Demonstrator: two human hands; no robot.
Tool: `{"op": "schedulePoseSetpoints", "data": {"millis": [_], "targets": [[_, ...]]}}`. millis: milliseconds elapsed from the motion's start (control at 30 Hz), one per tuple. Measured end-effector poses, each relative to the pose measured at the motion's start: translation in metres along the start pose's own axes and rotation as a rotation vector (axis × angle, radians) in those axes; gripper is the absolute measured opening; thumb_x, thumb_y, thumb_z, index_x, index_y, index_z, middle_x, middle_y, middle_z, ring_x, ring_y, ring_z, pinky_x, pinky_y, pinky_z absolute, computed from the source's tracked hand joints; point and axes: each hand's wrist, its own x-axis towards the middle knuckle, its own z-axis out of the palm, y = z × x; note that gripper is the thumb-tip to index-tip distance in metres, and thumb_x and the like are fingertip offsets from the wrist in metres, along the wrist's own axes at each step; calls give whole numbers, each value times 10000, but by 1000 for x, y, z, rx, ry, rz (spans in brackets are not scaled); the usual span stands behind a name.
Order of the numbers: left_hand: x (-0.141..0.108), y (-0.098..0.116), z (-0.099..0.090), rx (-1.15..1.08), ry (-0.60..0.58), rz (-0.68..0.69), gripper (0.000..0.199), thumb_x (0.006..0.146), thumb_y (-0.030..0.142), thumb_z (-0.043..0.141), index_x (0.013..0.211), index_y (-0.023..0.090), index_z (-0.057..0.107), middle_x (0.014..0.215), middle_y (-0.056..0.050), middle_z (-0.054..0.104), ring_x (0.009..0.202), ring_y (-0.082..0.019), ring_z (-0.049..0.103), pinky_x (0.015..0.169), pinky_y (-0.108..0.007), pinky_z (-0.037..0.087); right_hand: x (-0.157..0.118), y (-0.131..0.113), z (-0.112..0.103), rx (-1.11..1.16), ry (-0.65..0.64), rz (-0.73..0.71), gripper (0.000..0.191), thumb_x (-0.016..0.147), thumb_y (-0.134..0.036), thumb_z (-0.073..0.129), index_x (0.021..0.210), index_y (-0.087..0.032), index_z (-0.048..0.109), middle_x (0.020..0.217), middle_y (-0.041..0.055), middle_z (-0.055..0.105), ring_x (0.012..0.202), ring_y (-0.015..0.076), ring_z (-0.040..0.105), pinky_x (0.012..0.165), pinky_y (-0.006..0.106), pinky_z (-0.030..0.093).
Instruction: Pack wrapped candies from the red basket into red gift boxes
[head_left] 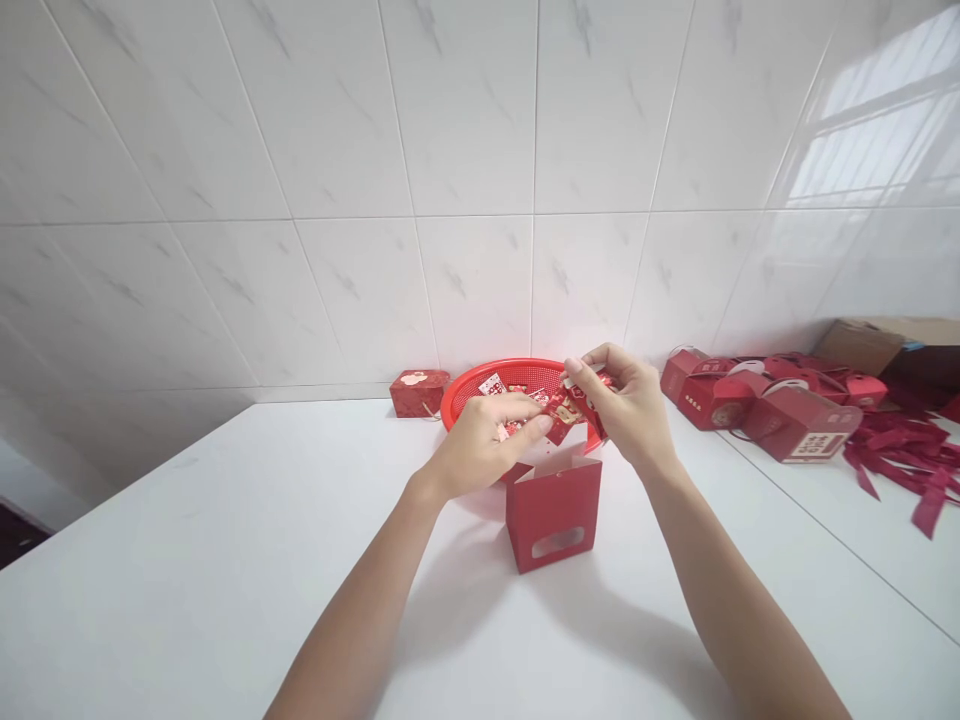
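Head view: shiny red packets (568, 408) with gold bits, pinched in fingers of left hand (484, 442) and right hand (628, 400), near the top of an open red box (553, 505). Behind, red basket (454, 398) and white tiled wall (472, 120). Below, white table (187, 560), with wide room leftward to a slanted edge; at right, red boxes (795, 425).
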Motion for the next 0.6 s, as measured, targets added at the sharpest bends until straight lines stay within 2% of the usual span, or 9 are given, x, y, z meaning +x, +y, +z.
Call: {"op": "schedulePoseSetpoints", "data": {"millis": [100,133,200,267,333,500,600], "targets": [[0,1,-2,-32,104,-31,405,966,386,527,624,168,535,642,1,490,645,-130,454,615,-269,390,3,1,-11,1,29,11,395,781,-550,740,716,-194,582,623,-15,574,520,102,482,465,224,376],[0,1,-4,-49,114,-43,412,967,384,523,615,171,501,635,8,456,631,-124,424,597,-266,369,5,1,-15,-2,-1,22,403,788,-561,730,718,-193,581,621,-15,573,506,97,474,450,223,364],[-1,2,-6,-75,96,-55,414,971,391,517,621,173,477,642,11,430,630,-120,404,587,-262,351,6,-1,-23,-21,-139,62,415,828,-588,681,750,-188,600,599,-19,557,465,84,441,418,220,326],[-1,2,-7,-80,62,-50,405,974,399,511,640,171,492,656,10,436,640,-121,409,595,-260,354,5,-3,-29,-58,-302,100,413,868,-594,632,837,-182,641,576,-32,532,430,73,401,395,219,295],[-1,2,-8,-70,40,-37,398,980,400,501,657,168,518,667,8,453,647,-122,425,608,-260,366,4,-5,-32,-95,-399,106,403,883,-581,622,890,-180,656,563,-49,495,414,63,369,385,216,282],[-1,1,-8,-28,89,-33,380,979,424,501,708,170,583,694,-14,545,684,-145,503,629,-264,418,3,-8,-40,-75,-504,129,381,865,-551,663,785,-184,606,535,-68,421,414,57,340,369,209,237],[-1,1,-8,-24,113,-27,356,974,430,514,746,174,610,709,-17,573,706,-152,523,643,-264,433,4,-10,-45,-62,-574,151,358,849,-513,698,755,-182,597,535,-67,421,440,63,361,382,205,253]]}}
